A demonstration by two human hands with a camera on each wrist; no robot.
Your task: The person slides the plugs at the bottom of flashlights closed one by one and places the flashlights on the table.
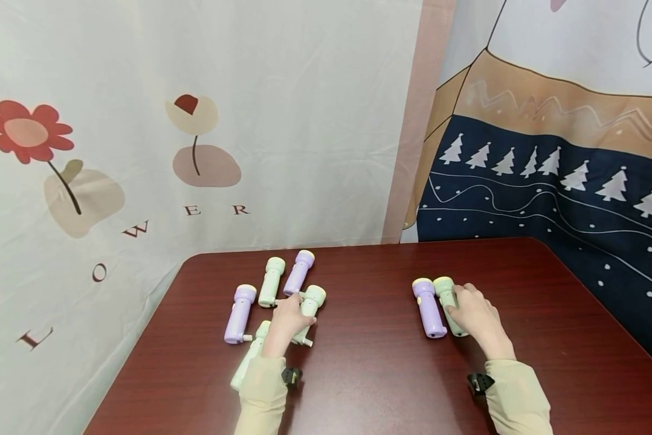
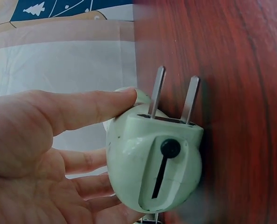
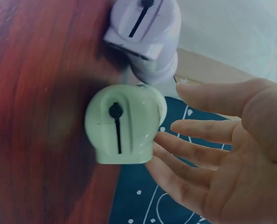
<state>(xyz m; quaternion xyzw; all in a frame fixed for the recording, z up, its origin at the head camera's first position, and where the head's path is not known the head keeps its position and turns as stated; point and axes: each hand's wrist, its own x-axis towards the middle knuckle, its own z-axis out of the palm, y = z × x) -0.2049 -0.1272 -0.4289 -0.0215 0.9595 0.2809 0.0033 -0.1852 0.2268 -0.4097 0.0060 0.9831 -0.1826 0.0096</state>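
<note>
My left hand [image 1: 285, 319] grips a pale green flashlight [image 1: 315, 296] at the left group, thumb on one side and fingers on the other. In the left wrist view, two metal plug prongs stand out from the base of this flashlight [image 2: 154, 163], beside a black slider. On the right, my right hand [image 1: 475, 313] is beside another green flashlight [image 3: 122, 128], its fingertips right at the side and its thumb held apart. No prongs stick out of that base. A purple flashlight [image 1: 429, 309] lies just left of it.
Around my left hand lie a green flashlight [image 1: 272, 281], a purple one [image 1: 300, 272] and another purple one [image 1: 240, 314] with its plug out. One more green flashlight [image 1: 245, 365] is partly under my left sleeve. Printed curtains hang behind the dark red table [image 1: 369, 362].
</note>
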